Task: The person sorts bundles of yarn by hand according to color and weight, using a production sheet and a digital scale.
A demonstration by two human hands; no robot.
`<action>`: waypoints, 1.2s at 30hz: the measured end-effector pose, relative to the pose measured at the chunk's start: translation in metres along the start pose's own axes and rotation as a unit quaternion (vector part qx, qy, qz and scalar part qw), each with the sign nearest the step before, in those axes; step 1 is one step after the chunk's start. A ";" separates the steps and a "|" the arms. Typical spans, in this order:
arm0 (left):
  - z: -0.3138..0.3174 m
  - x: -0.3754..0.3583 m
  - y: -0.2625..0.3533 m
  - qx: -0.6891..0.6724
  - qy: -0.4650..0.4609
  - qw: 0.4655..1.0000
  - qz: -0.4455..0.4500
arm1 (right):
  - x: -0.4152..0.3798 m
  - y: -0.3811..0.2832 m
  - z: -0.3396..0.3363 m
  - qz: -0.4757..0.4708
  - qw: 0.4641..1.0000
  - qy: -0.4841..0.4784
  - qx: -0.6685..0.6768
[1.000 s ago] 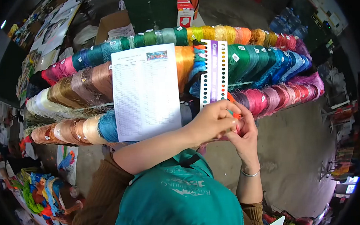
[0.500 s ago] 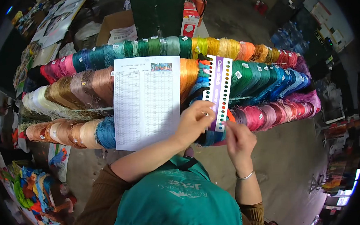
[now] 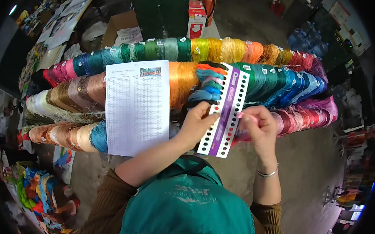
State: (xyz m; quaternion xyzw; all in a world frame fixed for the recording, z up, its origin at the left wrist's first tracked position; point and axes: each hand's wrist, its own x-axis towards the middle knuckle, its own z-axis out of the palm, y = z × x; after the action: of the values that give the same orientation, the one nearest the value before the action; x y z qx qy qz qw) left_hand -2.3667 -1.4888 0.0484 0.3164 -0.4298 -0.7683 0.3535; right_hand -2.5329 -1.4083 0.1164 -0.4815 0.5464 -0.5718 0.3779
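My left hand [image 3: 198, 124] grips the left edge of a white punched thread card [image 3: 226, 110] with a purple "Cross Stitch" band, tilted over the racks. Black, orange, pink and blue thread bundles [image 3: 210, 86] hang from holes along the card's upper left side. At the right edge, my right hand [image 3: 260, 123] is closed in a pinch on pink thread [image 3: 240, 114] beside a hole; most of that thread is hidden by the fingers. Left of the card, a printed list [image 3: 138, 113] with a small colour picture lies over the thread skeins.
Three rows of coloured skeins [image 3: 230, 50] with small white tags span the rack. A red and white box [image 3: 196, 20] and an open cardboard box [image 3: 119, 26] stand behind it. Loose coloured thread [image 3: 40, 194] is piled at lower left; water bottles [image 3: 307, 41] are at upper right.
The card has come closer to me and tilted, its lower end swinging left. My left hand has taken its left edge; my right hand has moved up and right along it.
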 end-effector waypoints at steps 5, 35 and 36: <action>0.001 -0.026 -0.038 0.118 0.022 0.993 -0.022 | -0.010 0.065 0.019 0.037 0.997 -0.047 -0.043; -0.040 -0.039 -0.003 0.315 -0.005 0.944 -0.095 | -0.013 0.090 0.020 0.064 0.979 -0.149 -0.120; -0.041 -0.040 -0.001 0.315 -0.005 0.944 -0.096 | -0.014 0.082 0.022 0.027 0.972 -0.146 -0.185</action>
State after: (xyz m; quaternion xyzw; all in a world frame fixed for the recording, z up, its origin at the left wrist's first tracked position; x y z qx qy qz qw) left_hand -2.3131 -1.4736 0.0369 0.4476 -0.6194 -0.6252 0.1584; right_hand -2.5162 -1.4101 0.0325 -0.6063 0.5942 -0.3743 0.3731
